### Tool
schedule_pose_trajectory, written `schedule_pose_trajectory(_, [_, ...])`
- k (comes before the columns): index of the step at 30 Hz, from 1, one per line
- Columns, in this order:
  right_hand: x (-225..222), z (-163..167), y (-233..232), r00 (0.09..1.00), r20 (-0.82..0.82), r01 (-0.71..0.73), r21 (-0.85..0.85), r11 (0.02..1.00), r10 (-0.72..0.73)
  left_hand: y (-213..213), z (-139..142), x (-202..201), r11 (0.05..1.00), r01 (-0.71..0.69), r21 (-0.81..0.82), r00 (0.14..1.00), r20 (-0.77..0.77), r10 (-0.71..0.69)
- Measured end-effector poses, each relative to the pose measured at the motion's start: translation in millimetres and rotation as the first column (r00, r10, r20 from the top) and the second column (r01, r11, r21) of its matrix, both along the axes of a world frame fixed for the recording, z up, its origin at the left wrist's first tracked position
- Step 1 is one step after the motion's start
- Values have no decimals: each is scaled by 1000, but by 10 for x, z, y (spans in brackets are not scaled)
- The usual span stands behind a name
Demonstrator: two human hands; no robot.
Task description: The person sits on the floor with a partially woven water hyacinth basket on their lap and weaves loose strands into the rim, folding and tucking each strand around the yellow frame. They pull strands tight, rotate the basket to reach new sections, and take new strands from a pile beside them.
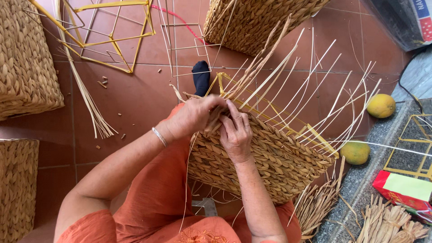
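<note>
weaving half-made tan braided-fibre basket (270,157) | left hand (195,116) and right hand (235,135) fingers pinched on a strand at rim | light, stiff-walled (loose pale straw ends (310,81) bend easily); grip the rim

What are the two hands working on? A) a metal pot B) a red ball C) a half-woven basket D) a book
C: both the left hand and the right hand grip the top edge of a half-woven basket, with loose pale strips sticking out past it.

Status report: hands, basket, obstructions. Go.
Left hand and right hand both pinching strands at the half-woven basket rim. Loose stakes fan outward. Nothing blocking.
</note>
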State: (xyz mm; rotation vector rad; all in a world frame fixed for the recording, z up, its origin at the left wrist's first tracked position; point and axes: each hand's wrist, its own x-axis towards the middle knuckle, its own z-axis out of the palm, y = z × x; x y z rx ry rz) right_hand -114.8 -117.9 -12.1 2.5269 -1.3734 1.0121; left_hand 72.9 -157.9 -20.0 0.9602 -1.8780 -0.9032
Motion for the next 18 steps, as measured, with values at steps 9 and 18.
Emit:
schedule_pose_trajectory(9, [33, -7, -5, 999, -32, 22, 7, 1000, -22, -621, -102, -214, 974, -152, -167, 988, 7, 156])
schedule_pose_trajectory(18, [47, 78, 21, 1000, -23, -14, 32, 999, 15, 52, -595, -26, 715, -33, 698, 669, -517, 535])
